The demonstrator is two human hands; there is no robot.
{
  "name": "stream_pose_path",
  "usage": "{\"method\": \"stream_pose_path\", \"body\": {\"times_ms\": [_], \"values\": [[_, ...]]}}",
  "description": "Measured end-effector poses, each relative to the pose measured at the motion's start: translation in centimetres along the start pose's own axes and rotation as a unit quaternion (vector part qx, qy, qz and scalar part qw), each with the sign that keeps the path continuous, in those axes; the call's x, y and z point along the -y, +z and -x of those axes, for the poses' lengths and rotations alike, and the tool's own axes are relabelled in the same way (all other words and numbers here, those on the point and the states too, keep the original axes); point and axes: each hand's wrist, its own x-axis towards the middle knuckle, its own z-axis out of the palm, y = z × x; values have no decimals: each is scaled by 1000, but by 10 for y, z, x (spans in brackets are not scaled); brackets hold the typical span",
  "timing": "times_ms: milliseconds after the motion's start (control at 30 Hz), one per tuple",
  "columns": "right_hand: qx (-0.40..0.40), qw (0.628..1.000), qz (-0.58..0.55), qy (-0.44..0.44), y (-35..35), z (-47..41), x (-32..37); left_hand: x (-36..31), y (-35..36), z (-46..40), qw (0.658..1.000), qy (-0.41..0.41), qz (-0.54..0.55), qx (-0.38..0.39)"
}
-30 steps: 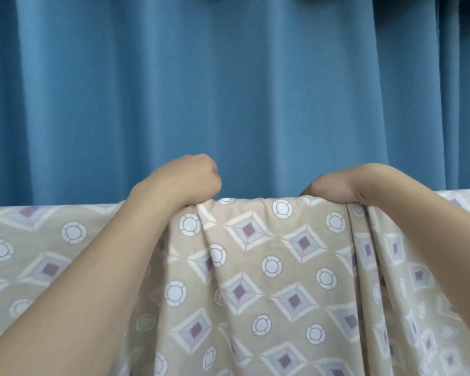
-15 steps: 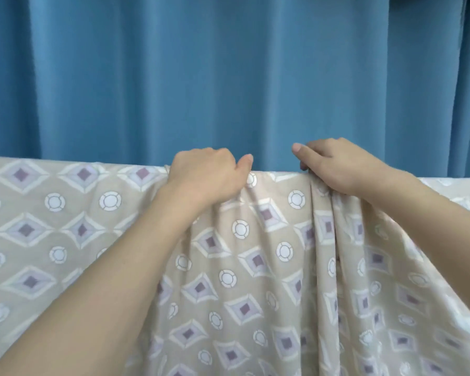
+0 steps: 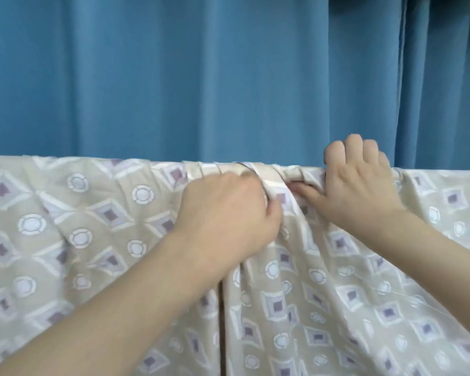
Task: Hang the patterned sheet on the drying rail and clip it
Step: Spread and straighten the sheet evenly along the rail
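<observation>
The beige patterned sheet, printed with diamonds and circles, hangs over a horizontal drying rail that it hides along its whole top edge. Bunched folds gather at the rail between my hands. My left hand lies below the rail on the front of the sheet and pinches a fold of the cloth. My right hand hooks its fingers over the top of the rail, with its thumb pressed on the cloth in front. No clip is in view.
A blue curtain hangs close behind the rail across the whole view. Below my left wrist a dark vertical gap shows between two falls of the sheet.
Both hands have shifted right along the rail. My left hand has dropped from the top edge to the front of the sheet. The folds between the hands have tightened into a bunch.
</observation>
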Motion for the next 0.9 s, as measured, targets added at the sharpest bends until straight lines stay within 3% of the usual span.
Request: {"method": "stream_pose_path", "body": {"times_ms": [133,200,267,333,400,500,567,633,700,800,867,900], "values": [[-37,999,-28,-18,-11,19,-6,7,32,16,977,-46,-50,203],[13,998,-56,-25,-23,31,-2,13,46,22,964,-52,-9,262],[245,966,-88,4,-40,40,4,16,55,28,920,-95,174,339],[474,875,-101,-8,-47,47,5,18,57,30,854,-152,338,365],[578,806,-113,-59,-44,51,5,20,48,27,835,-178,406,327],[609,747,-266,-14,-36,43,-1,19,25,19,814,-212,496,216],[572,703,-412,94,-43,22,-15,19,7,10,784,-238,560,120],[471,673,-537,191,-55,-7,-30,19,-11,-6,755,-244,608,17],[358,687,-588,233,-60,-41,-40,19,-28,-34,739,-237,627,-66],[185,800,-528,214,-53,-89,-44,18,-38,-94,724,-221,627,-183],[97,884,-418,185,-38,-116,-44,18,-36,-138,754,-226,564,-251],[81,915,-360,166,-30,-125,-43,16,-34,-156,787,-235,501,-271]]}}
